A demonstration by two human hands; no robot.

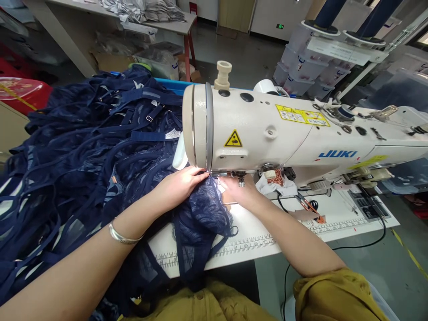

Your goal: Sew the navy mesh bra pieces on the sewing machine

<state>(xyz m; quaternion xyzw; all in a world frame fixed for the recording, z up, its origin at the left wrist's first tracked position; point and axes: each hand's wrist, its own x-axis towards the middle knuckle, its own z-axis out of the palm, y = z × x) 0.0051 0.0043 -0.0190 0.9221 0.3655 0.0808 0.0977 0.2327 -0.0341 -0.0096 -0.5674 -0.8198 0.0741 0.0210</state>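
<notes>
A navy lace bra point(210, 211) lies on the white sewing machine bed, its upper edge beneath the head of the JUKI sewing machine point(254, 129). My left hand point(182, 185) presses its closed fingers on the lace, with the fingertips close by the needle area. On the other side, my right hand point(240, 192) has its fingers drawn in at the edge of the same bra. The machine head partly covers them. Straps of the bra hang over the front edge of the bed. The needle itself is hidden from me.
A big heap of navy lace garments point(110, 133) covers the left side. Orange-handled snips point(312, 208) and a white cloth point(276, 185) lie right of my hand. A printed ruler point(254, 244) runs along the bed's front. Clear storage boxes point(306, 67) stand behind.
</notes>
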